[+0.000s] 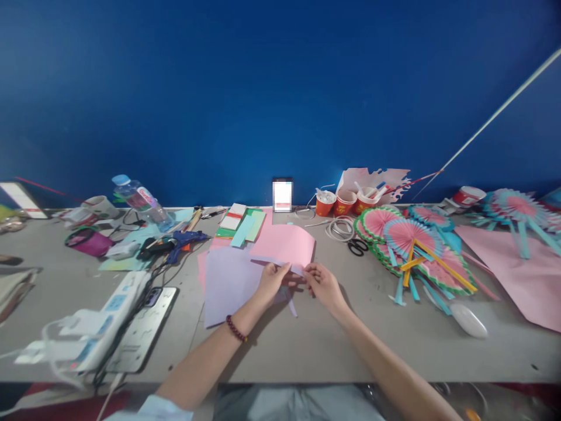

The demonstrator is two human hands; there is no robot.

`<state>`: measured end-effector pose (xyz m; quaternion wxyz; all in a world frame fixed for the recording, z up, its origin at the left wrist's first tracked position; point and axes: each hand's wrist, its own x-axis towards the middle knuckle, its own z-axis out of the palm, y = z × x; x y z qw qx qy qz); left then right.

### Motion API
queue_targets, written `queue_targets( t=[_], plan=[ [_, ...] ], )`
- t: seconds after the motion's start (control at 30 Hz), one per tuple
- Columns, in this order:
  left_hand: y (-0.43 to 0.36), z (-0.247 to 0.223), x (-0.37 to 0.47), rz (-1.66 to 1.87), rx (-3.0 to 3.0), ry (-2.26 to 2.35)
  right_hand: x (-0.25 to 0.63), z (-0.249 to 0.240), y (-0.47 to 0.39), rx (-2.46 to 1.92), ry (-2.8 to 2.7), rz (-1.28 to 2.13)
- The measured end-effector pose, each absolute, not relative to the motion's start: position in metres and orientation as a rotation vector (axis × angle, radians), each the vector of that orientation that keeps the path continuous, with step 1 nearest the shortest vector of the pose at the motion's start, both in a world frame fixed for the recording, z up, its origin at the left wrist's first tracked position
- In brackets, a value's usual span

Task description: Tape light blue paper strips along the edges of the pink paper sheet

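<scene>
Pink paper (284, 242) is pinched by both hands' fingers (319, 275); the left fingertips are partly hidden.

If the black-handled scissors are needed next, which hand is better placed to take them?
Probably the right hand: the black-handled scissors lie on its side, nearer than to the left hand. Both hold pink paper.

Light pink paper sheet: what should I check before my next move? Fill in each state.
1. Left hand and right hand at the near edge of the light pink paper sheet: ok.
2. Sheet lying flat: not ok, its right side curves up.
3. Near edge cleanly creased: cannot tell, fingers cover part.
4. Black-handled metal scissors apart from the sheet: ok.
5. Blue cap on the clear plastic bottle: ok.
</scene>
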<state>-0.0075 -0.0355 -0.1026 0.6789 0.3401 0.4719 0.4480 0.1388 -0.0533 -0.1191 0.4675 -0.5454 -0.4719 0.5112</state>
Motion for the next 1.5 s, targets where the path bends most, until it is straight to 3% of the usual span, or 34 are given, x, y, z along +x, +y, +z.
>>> queue_targets(
  t=[0.6,0.87,1.5],
  plan=[
    [-0.034,-0.106,-0.008,0.983,0.778,1.012,0.143,-0.123,-0.052,-1.326,-1.121,1.314],
    [-0.031,-0.108,-0.011,1.062,0.843,1.071,0.142,-0.109,-0.052,-1.331,-0.88,1.558],
    [-0.033,-0.104,-0.007,1.149,0.738,1.134,0.142,-0.102,-0.052,-1.261,-0.858,1.516]
  ],
)
